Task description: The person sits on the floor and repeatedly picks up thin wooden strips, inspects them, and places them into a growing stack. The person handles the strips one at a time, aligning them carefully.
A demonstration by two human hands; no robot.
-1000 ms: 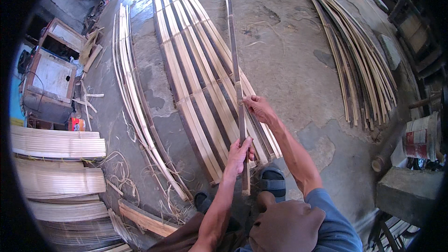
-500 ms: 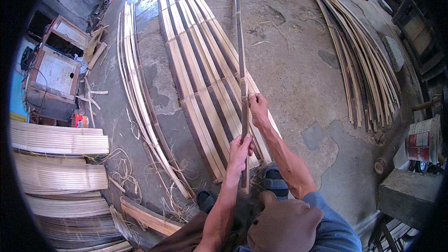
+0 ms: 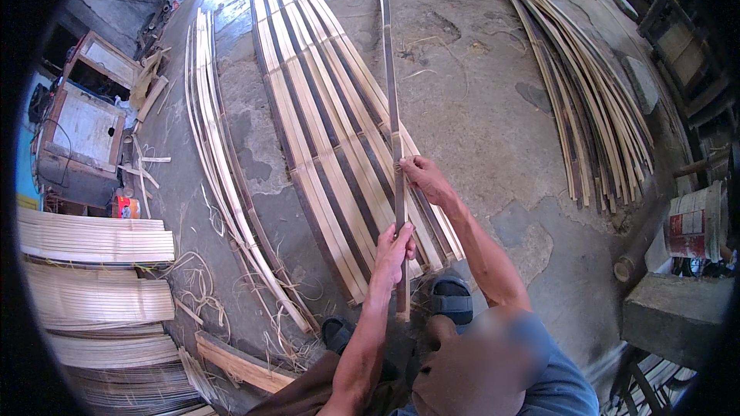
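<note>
Both hands hold one long bamboo strip [image 3: 391,108] lengthwise above the concrete floor [image 3: 493,108], left hand [image 3: 395,245] closed near its lower end, right hand [image 3: 422,177] closed higher, steadying it over the flat-laid slats [image 3: 324,123].

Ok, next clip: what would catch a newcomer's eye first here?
The long bamboo strip held up at centre, left hand gripping it low and right hand higher. Under it, a row of split slats lies side by side on the concrete floor, with a curved bundle of strips at right.
</note>
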